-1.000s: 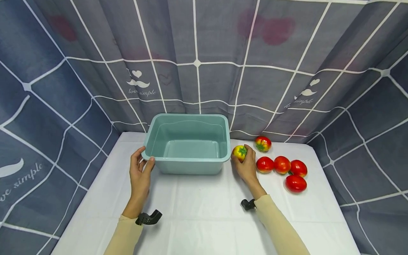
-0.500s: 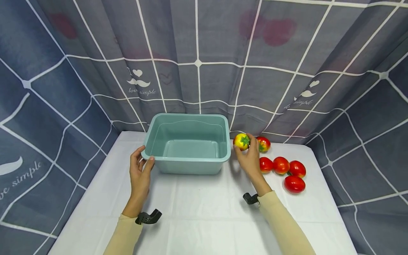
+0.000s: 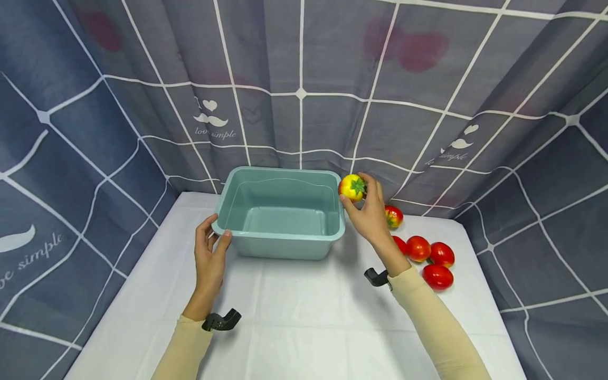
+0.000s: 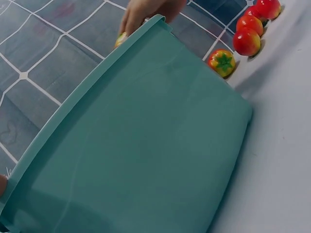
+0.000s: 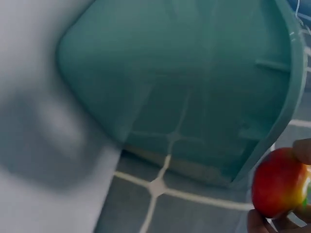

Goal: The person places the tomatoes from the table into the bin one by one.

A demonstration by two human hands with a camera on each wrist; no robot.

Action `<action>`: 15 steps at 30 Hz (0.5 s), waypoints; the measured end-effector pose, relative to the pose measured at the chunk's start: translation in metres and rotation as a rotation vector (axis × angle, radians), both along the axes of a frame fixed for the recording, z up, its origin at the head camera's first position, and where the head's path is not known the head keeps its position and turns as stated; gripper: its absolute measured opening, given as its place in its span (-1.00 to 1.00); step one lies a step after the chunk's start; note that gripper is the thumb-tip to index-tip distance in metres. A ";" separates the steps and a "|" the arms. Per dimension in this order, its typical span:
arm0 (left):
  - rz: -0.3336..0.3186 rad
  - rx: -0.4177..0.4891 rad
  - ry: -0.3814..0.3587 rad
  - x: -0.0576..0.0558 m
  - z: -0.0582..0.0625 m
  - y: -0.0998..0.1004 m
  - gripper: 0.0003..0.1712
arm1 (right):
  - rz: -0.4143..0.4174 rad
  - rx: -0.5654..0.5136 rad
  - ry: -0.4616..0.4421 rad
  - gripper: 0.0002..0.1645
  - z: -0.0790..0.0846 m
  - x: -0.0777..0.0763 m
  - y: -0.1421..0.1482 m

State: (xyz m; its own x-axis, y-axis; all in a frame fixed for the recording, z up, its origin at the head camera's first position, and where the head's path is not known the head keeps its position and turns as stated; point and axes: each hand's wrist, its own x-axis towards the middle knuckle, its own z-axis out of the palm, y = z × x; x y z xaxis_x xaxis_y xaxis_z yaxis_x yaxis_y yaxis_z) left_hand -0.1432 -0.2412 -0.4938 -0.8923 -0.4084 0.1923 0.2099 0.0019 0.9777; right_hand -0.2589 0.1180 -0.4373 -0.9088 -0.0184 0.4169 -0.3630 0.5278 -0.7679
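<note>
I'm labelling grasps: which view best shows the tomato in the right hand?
The head view: the tomato shows nearly whole, green calyx included. Right wrist: its red side, partly behind fingers. Left wrist: only a sliver past the basin.

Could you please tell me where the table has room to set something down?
On the white-covered table, bare patches lie in front of the rectangular teal plastic bin, between the beige sleeves, and left of the left hand. It is crowded right of the right hand, where five rounded, glossy red fruits sit.

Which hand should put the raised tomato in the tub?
Probably the right hand: it holds the tomato close to the tub, while the left hand holds the tub's opposite end.
</note>
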 end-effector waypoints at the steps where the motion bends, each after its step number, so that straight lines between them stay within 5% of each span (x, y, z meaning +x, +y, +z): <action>1: 0.000 -0.001 0.001 0.000 0.000 0.000 -0.36 | 0.023 0.018 -0.005 -0.11 0.004 -0.002 -0.003; 15: 0.010 -0.017 0.009 -0.001 0.000 -0.001 -0.36 | 0.291 0.225 -0.092 -0.11 0.030 -0.018 -0.066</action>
